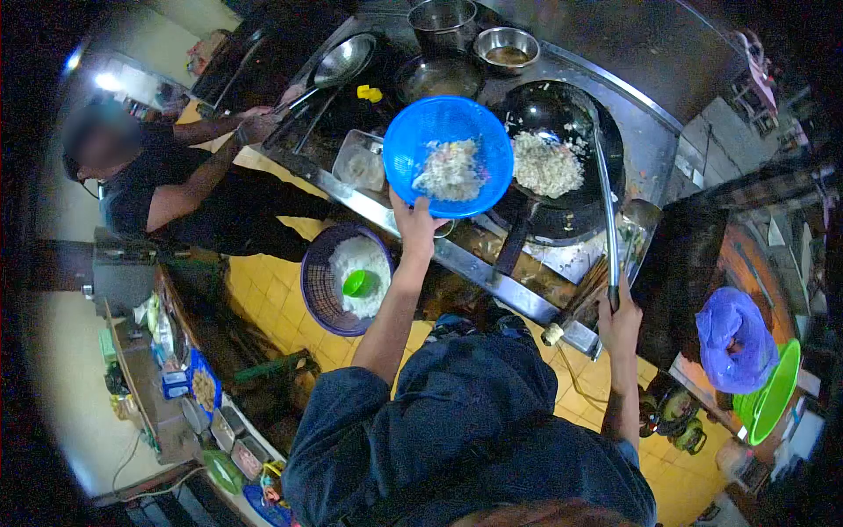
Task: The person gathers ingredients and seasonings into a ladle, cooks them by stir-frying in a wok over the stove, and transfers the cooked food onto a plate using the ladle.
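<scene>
My left hand (416, 227) grips the near rim of a blue plastic basket (404, 149), which is tilted beside the wok. White rice (452, 171) lies in the basket. A black wok (606, 189) sits on the stove at the right, with a mound of fried rice (549, 164) on its left side. My right hand (622, 312) is wrapped round the dark grip of a long-handled metal wok tool (604, 189). The tool reaches up over the wok's right side; its head is too unclear to tell ladle from spatula.
A co-worker (167, 167) at the left holds a large metal ladle (344, 60). Below the counter edge stands a purple basket (307, 281) of rice with a green scoop (356, 283). A metal bowl (507, 50) and a pot (442, 22) stand at the back.
</scene>
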Demonstrator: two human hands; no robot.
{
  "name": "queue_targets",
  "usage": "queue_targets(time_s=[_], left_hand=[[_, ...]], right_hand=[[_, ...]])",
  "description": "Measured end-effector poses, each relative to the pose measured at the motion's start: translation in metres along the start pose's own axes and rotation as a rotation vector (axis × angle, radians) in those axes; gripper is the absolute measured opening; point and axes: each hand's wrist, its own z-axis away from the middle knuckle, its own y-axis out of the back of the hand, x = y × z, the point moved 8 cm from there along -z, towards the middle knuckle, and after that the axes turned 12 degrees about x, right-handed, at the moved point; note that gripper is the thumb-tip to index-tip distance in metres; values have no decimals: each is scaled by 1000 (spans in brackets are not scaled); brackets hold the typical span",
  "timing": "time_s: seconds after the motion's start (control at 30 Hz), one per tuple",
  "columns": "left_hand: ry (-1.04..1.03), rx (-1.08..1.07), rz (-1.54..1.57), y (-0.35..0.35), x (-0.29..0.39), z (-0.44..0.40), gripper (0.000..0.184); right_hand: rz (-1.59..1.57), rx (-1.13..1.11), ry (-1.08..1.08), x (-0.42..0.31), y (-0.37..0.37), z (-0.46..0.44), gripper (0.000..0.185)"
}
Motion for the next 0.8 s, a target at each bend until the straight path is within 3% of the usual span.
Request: queue_targets(time_s=[0.07, 0.1, 0.17, 0.2, 0.23, 0.27, 0.37, 0.4, 0.5, 0.57, 0.7, 0.77, 0.8], left_hand=[[34, -32, 79, 8, 5, -4, 64], [82, -37, 140, -15, -17, 19, 64], [64, 4, 36, -2, -3, 9, 62], [50, 2, 30, 2, 1, 9, 62], [43, 3, 33, 3, 1, 7, 62], [42, -4, 39, 5, -2, 4, 62], [50, -17, 39, 4, -5, 6, 63], [49, -25, 42, -1, -4, 7, 64], [60, -31, 0, -16, -7, 7, 64], [32, -42, 6, -27, -10, 6, 63], [15, -49, -107, -51, -12, 8, 61], [49, -74, -86, -61, -20, 5, 61], [34, -107, -100, -66, -22, 4, 61]], right_hand=[[61, 100, 15, 12, -27, -4, 59], [118, 146, 77, 39, 1, -14, 51], [111, 123, 74, 37, -27, -11, 44], [-22, 234, 237, 45, -37, -6, 35], [-27, 237, 243, 44, -37, -7, 35], [-196, 54, -52, 65, -51, -7, 36], [-346, -145, -347, 84, -64, 18, 38], [-356, -33, -274, 79, -56, 18, 29], [-471, 20, -323, 69, -42, 22, 27], [-636, -40, -512, 59, -37, 28, 36], [-744, -73, -484, 36, -13, 41, 37], [-693, -51, -311, 38, -6, 47, 38], [-695, -129, -357, 22, -1, 49, 40]])
